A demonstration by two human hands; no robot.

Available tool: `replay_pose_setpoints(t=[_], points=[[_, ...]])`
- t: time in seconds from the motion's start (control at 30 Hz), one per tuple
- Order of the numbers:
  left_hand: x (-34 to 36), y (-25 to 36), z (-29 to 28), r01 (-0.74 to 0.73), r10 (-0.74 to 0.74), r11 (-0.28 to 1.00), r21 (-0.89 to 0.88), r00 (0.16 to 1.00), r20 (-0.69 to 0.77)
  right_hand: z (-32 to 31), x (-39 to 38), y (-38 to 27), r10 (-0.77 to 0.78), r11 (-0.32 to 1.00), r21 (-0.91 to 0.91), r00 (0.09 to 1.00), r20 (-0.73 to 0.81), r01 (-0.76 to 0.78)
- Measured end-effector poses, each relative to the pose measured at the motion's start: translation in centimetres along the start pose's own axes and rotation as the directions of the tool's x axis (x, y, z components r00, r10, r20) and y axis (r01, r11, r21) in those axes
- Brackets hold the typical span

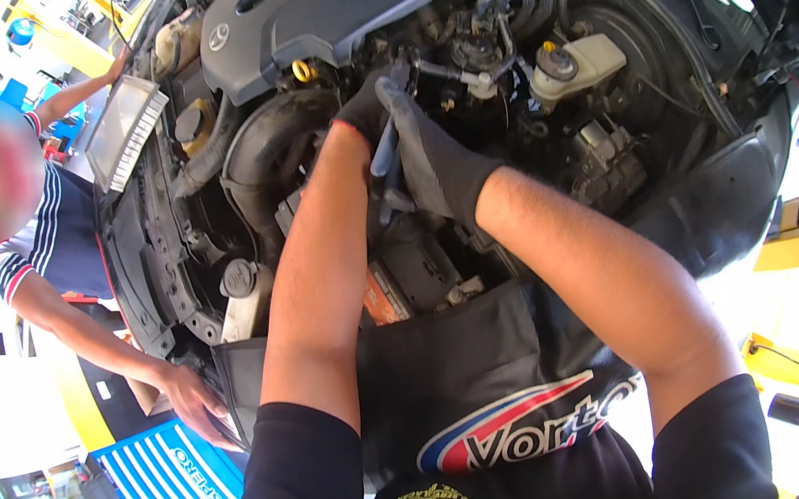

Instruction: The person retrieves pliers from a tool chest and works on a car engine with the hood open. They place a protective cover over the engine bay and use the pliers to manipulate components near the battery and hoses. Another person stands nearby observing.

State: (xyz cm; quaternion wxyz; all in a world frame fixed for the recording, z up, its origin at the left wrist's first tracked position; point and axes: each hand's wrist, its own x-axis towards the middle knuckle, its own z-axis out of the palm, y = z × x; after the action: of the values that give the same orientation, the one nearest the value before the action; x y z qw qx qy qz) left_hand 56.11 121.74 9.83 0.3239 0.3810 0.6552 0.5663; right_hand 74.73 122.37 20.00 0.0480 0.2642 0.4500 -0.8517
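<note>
- The open engine bay (457,70) fills my view, with a grey engine cover (327,7) at the top and a black fender cloth (455,363) draped over the front edge.
- A co-worker (47,255) leans on the car's left side.
- My right hand (436,162), gloved, has its grip closed around blue-handled pliers (385,150).
- My left hand (369,107), gloved, reaches in beside the pliers' head; I cannot tell its grip.

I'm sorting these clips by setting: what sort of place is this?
Most likely a car repair workshop. Gloved hands, left hand and right hand, work in an open engine bay, a fender cover drapes the front, and a co-worker leans alongside.
</note>
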Motion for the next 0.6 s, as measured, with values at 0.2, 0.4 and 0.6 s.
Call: replay_pose_setpoints(t=[0.2,0.4,0.6], points=[[-0.6,-0.2,0.0,0.035,-0.036,0.999,-0.019,0.998,-0.057,0.5,-0.7,-0.8,0.088,0.989,-0.111,0.992,-0.090,-0.098],[0.5,0.6,1.1,0.107,-0.175,0.943,-0.317,0.965,-0.195,0.2,-1.2,-1.1,0.038,0.990,-0.137,0.999,-0.022,-0.040],[-0.5,0.6,-1.1,-0.176,0.178,0.967,0.184,0.984,0.003,0.0,-1.1,-0.9,0.011,0.998,-0.055,0.999,-0.032,-0.013]])
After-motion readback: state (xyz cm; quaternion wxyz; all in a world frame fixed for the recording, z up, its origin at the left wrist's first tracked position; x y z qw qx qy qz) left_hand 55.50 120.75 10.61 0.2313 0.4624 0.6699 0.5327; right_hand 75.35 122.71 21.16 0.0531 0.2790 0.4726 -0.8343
